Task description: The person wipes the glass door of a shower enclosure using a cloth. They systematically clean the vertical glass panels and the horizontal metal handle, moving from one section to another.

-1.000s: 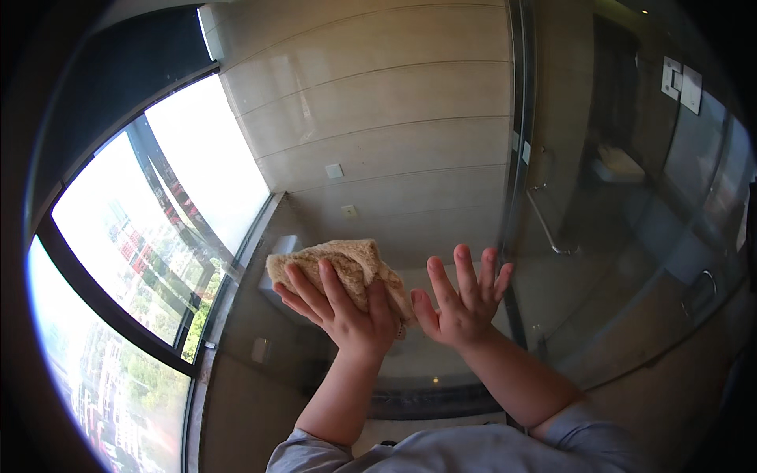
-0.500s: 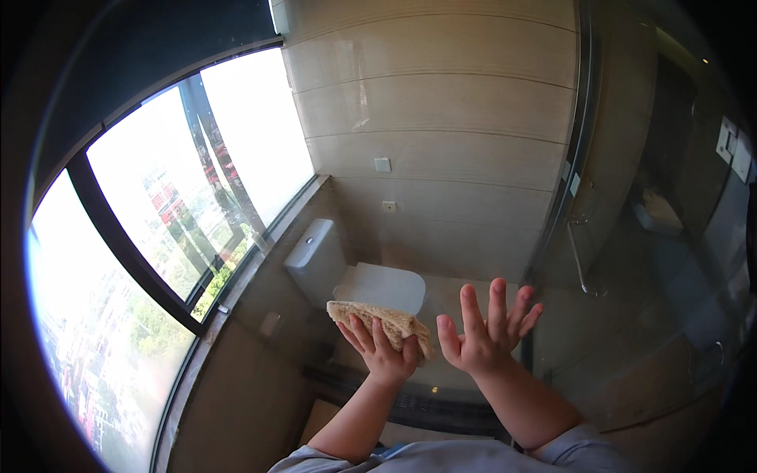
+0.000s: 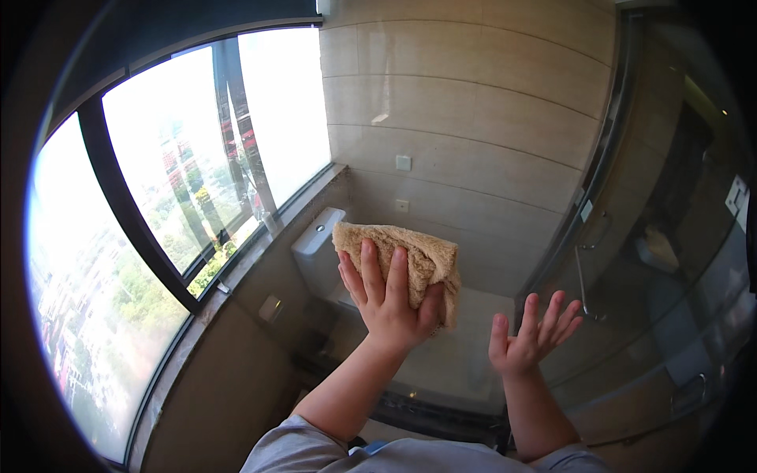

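My left hand (image 3: 392,307) is spread over a folded tan terry cloth (image 3: 422,256), its thumb against the cloth's right side. The palm and fingers hold the cloth up in front of a clear glass panel (image 3: 461,366), apparently flat against it. Part of the cloth is hidden behind my fingers. Lower and to the right, my right hand (image 3: 527,343) is raised with its fingers apart and nothing in it. Whether its palm touches the glass, I cannot tell.
Beyond the glass stands a white toilet (image 3: 317,236), partly covered by the cloth. A wide window (image 3: 169,169) with a stone sill (image 3: 284,217) runs along the left. At the right is a metal door handle (image 3: 583,284), with a tiled wall (image 3: 473,102) behind.
My left hand has moved up and slightly right with the cloth, which now looks larger and more spread out. The right hand has shifted right and a little down. The view has tilted slightly.
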### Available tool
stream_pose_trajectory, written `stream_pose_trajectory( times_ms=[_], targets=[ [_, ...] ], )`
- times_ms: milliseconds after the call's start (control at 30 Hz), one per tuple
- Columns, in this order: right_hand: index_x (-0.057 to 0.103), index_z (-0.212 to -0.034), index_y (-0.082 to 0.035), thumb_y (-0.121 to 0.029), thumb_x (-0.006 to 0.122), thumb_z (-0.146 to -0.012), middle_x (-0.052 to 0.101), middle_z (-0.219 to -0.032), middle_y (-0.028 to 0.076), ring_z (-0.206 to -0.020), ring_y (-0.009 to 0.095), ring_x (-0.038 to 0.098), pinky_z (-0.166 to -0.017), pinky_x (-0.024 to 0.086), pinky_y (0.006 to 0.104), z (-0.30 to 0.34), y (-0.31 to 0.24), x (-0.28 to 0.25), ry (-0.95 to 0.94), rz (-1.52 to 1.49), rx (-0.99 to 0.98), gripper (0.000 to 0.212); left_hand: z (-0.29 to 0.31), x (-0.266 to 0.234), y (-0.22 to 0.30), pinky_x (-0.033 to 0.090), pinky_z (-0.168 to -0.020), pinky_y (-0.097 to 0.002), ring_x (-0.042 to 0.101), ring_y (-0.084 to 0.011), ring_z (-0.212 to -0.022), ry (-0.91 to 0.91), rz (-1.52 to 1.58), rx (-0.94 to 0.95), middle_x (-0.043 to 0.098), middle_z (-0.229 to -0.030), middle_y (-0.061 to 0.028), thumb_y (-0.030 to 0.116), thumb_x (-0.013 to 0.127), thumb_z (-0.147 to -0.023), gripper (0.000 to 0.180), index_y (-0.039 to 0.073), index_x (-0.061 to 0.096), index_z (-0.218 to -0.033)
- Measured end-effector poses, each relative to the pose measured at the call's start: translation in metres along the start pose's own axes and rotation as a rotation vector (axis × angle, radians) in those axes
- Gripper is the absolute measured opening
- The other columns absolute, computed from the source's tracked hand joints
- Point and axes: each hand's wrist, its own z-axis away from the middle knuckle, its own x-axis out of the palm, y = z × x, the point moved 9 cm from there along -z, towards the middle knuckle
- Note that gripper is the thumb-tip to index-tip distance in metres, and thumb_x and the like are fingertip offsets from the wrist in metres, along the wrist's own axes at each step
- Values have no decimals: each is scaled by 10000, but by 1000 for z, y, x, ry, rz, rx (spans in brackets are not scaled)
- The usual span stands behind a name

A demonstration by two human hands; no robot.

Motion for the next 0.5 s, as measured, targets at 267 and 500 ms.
stream_pose_trajectory(
  times_ms=[267, 500],
  targets=[
    [489, -1382, -46, -311, 540, -947, 293, -1547, 236, -1469, 436, 158, -1167, 30, 563, -9, -16, 0, 55, -40, 134, 512, 111, 3, -39, 152, -1095, -705, 229, -558, -1386, -156, -18, 45, 293, -1495, -309, 392, 655, -845, 676, 37, 460, -1386],
    [533, -1330, -36, -274, 544, -938, 285, -1546, 230, -1468, 429, 135, -1158, 15, 574, -32, -114, 37, -100, -291, -30, 459, -23, -18, -55, 79, -1149, -612, 224, -530, -1406, -117, 53, 21, 362, -1500, -239, 350, 679, -831, 600, 93, 544, -1356]
  ],
)
